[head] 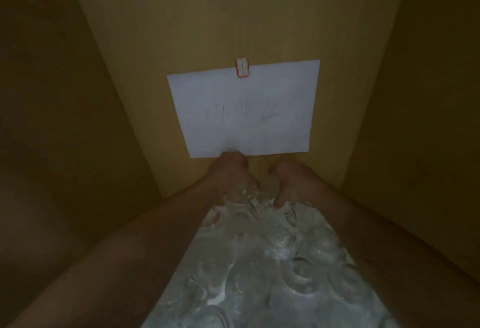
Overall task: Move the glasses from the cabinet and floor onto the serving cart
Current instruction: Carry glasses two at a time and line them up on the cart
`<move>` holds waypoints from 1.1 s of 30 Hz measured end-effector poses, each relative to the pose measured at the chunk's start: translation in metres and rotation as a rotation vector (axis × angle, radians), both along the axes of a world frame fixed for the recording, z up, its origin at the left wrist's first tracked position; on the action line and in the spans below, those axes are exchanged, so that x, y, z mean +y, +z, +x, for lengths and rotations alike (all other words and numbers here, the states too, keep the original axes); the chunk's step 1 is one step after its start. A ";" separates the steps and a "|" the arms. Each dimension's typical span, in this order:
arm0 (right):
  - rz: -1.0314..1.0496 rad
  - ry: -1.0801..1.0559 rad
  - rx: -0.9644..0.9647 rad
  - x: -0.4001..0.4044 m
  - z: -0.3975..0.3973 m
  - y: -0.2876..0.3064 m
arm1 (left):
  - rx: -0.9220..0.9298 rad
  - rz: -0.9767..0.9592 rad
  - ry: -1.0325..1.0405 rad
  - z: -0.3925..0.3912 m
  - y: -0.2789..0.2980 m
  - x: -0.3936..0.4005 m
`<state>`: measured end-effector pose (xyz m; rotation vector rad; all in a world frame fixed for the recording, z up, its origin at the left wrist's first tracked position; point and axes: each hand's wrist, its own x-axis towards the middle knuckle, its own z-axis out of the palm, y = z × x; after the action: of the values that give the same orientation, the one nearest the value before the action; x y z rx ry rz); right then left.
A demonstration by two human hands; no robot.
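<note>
I look into a dim yellow-brown cabinet (233,15). Several clear glasses (272,262) stand packed together on its floor, filling the lower middle of the view. Both my forearms reach in over them. My left hand (231,174) curls its fingers around a glass (241,197) at the far end of the group. My right hand (288,179) sits right beside it, fingers curled down onto the rim of a neighbouring glass (279,206). The picture is dark and blurred, so the single glasses are hard to tell apart.
A white sheet of paper (244,109) with faint marks is stuck to the cabinet's back wall by a red-edged label (242,67), just beyond my hands. Dark side walls (65,119) close in on the left and right.
</note>
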<state>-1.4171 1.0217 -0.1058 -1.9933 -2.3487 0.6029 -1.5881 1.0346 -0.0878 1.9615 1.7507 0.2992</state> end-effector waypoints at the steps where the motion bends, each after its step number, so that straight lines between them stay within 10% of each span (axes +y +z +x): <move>1: 0.057 -0.011 0.013 -0.010 0.001 0.014 | 0.033 0.050 0.010 -0.003 0.014 -0.007; 7: 0.379 -0.263 0.210 -0.087 0.009 0.087 | -0.249 0.334 0.176 -0.025 0.082 -0.073; 12: 0.623 -0.580 0.569 -0.164 0.007 0.123 | -0.990 0.388 0.427 -0.033 0.095 -0.130; 16: 0.749 -0.765 1.041 -0.244 -0.005 0.128 | -1.570 0.168 0.459 -0.044 0.089 -0.180; 23: 0.450 -0.647 1.929 -0.381 -0.033 0.115 | -2.064 -0.398 0.159 -0.045 0.088 -0.284; 33: 0.415 -0.313 2.347 -0.511 0.004 0.094 | -1.956 -0.719 -0.131 0.026 0.088 -0.387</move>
<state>-1.4136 0.5104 -0.0121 -0.3098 -0.4761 1.1271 -1.5621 0.6477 0.0006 0.4917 0.2469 0.9078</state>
